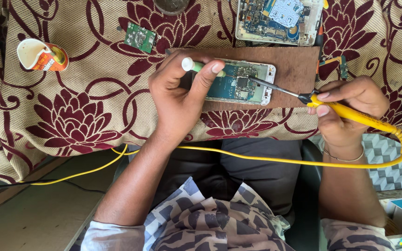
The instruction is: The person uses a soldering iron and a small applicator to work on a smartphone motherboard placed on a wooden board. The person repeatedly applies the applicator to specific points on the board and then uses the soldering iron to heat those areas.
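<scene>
My left hand (177, 93) grips a small green tube with a white cap (192, 65), its end over an opened phone (243, 82) whose circuit board is exposed. The phone lies on a brown wooden board (294, 69). A yellow soldering iron (350, 114) is held like a pen in my right hand (345, 111), and its metal tip reaches left onto the phone's board. The iron's yellow cord (257, 158) loops from the right across my lap.
A floral maroon-and-beige cloth (80, 107) covers the table. On it lie a small green circuit board (140, 37), a tipped paper cup (40, 55), and a second opened phone (278, 21) at the top. Small parts (336, 65) sit by the wooden board's right edge.
</scene>
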